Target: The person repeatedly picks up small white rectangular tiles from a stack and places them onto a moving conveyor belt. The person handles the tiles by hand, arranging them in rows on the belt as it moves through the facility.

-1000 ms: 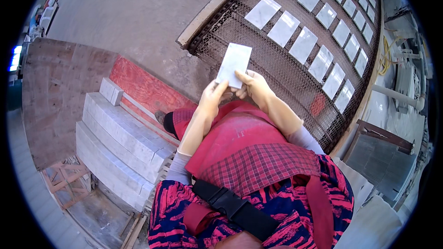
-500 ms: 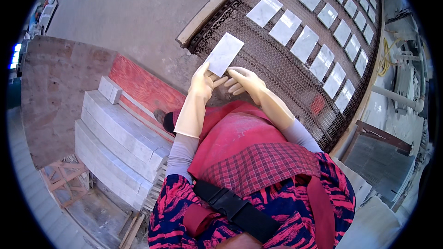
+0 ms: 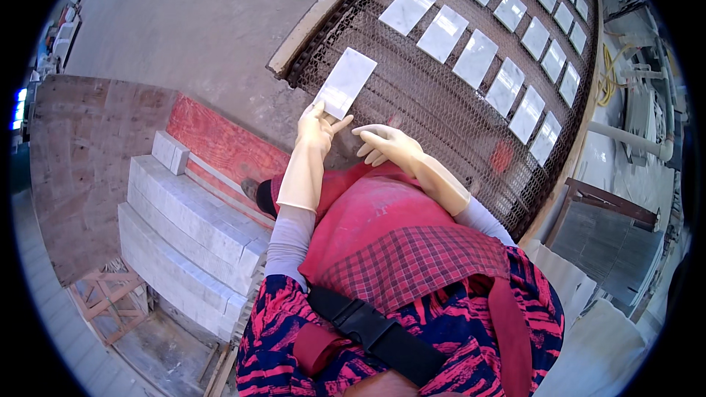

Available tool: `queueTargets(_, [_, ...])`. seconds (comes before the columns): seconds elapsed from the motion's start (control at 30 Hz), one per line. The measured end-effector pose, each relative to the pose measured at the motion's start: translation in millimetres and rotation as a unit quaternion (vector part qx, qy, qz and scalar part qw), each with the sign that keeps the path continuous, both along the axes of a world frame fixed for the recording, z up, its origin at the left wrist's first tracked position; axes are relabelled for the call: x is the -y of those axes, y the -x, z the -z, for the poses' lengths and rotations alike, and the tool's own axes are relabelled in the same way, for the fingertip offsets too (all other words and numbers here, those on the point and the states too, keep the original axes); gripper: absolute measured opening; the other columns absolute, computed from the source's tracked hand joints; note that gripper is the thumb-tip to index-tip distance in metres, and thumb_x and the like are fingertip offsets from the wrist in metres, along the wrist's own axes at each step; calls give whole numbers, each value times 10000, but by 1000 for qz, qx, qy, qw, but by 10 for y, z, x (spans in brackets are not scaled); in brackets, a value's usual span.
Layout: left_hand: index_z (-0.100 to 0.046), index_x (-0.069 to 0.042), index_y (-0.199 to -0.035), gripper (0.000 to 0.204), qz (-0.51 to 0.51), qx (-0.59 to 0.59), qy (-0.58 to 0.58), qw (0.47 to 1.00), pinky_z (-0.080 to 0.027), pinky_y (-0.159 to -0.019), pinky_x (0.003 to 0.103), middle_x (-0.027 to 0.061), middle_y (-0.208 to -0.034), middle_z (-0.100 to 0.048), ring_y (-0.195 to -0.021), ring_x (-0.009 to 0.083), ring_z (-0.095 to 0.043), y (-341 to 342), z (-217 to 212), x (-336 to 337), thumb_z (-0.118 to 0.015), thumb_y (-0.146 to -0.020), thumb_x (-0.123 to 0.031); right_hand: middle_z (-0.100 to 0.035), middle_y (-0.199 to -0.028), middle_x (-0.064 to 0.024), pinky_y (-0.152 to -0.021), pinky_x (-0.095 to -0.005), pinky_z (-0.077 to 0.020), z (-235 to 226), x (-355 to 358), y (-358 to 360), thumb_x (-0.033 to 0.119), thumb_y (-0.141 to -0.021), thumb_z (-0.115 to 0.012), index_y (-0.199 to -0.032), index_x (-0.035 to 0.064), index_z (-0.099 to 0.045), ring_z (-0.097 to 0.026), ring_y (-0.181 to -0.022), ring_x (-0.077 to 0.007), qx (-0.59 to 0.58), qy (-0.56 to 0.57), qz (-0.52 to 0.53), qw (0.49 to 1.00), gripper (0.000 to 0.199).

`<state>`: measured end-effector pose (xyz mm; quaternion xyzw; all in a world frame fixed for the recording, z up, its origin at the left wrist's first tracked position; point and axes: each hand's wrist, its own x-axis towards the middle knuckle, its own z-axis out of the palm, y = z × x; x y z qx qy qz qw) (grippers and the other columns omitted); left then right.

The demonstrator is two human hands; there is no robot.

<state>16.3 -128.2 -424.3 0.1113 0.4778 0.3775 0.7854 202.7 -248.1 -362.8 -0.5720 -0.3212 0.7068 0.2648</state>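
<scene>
Fingers of my left hand grip one pale tile by its near end, thumb at the left corner and one finger standing out to the right. Others are partly hidden, so I cannot tell how firmly they press. Tile noted just above and left of the middle of the frame, slanting toward the upper right; how high it sits above the belt corner, I cannot tell. My right hand, near the centre, holds nothing; its fingers are loosely bent, slightly apart, and do not touch the tile.

Work, in my judgement, stands partway. Done, as far as shown: similar tiles lie in spaced rows on the mesh belt, from the centre to the upper right. I count six in the nearest row, each apart from its neighbours, with further rows beyond. Not yet done: the tile in my left hand has no place in those rows. Possibly left to handle: the pale stone stack at the left, with small blocks on top. Whether it feeds this work, I cannot confirm.
</scene>
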Motion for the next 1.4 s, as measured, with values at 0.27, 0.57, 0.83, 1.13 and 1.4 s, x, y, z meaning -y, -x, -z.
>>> queueTargets(0.27, [-460, -9, -1477, 448, 22, -27, -45, 998, -525, -1041, 615, 213, -1437, -573, -1316, 391, -582, 4, -207, 95, -489, -1098, -247, -739, -1118, -132, -875, -342, -578, 51, -1, 39, 439, -1080, -506, -1476, 94, -573, -704, -948, -213, 5, -7, -30, 1000, 530])
queueTargets(0.57, [-393, -27, -1553, 565, -27, -114, -48, 992, -548, -1026, 535, 261, -1473, -527, -1361, 412, -539, 214, -419, 400, -572, -1071, -261, -731, -1152, -166, -897, -338, -580, 92, -127, 153, 438, -1098, -483, -1476, 94, -569, -711, -954, -215, 17, -17, -54, 998, 518])
queueTargets(0.83, [-523, -80, -1480, 491, -9, -111, -36, 993, -544, -1008, 490, 202, -1375, -618, -1252, 344, -624, 711, -170, 646, -601, -1059, -320, -737, -1077, -143, -827, -326, -579, 213, -308, 575, 417, -1091, -529, -1465, 69, -570, -705, -894, -196, -59, 9, -36, 998, 513])
queueTargets(1.13, [-637, -83, -1369, 415, -41, -261, -126, 956, -532, -995, 379, 147, -1252, -709, -1164, 236, -672, 1524, 433, 632, -669, -1001, -272, -753, -1093, -130, -810, -301, -577, 289, -850, 1674, 319, -1121, -486, -1476, 76, -557, -711, -870, -174, -23, 74, -79, 994, 435])
queueTargets(1.4, [-740, -93, -1205, 328, 412, -479, -64, 773, -548, -997, 475, 161, -1201, -740, -1150, 338, -700, 3238, 831, -68, -605, -970, -279, -749, -1088, -113, -799, -291, -575, 1153, -1784, 3344, 257, -1086, -569, -1473, 84, -563, -704, -866, -160, 64, 97, -87, 989, 424])
